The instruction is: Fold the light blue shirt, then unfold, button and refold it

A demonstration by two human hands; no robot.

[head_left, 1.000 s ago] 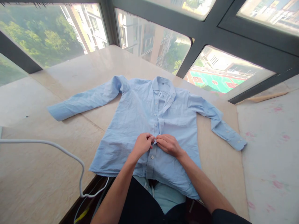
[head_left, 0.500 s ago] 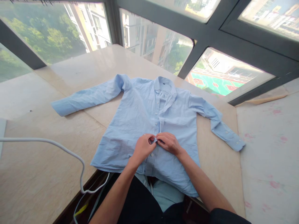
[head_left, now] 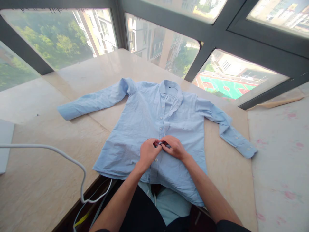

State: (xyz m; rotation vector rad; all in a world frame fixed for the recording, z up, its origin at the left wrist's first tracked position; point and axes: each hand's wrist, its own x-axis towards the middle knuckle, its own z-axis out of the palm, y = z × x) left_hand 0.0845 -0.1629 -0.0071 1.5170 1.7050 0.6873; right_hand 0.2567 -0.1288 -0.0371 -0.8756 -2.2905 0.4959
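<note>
A light blue long-sleeved shirt (head_left: 140,119) lies front side up, its collar away from me and both sleeves spread outward. At the lower front placket, my left hand (head_left: 149,150) pinches the edge of the cloth. Close against it, my right hand (head_left: 174,147) pinches the same part of the placket, and a small fold is raised between the fingertips. Any button there is hidden by my fingers. One white button (head_left: 156,160) shows just below my hands. Above them, several buttons run up toward the collar, where the front hangs apart.
The shirt rests on a beige stone sill (head_left: 96,67) below grey-framed windows. A white cable (head_left: 58,152) curves over the left side and drops past the front edge. At the far left is a white flat object (head_left: 6,141). Flower-patterned wall covering (head_left: 280,167) borders the right side.
The fold of placket between my fingertips has turned and my right fingers have curled in slightly. The view has shifted a little; the shirt stays in place.
</note>
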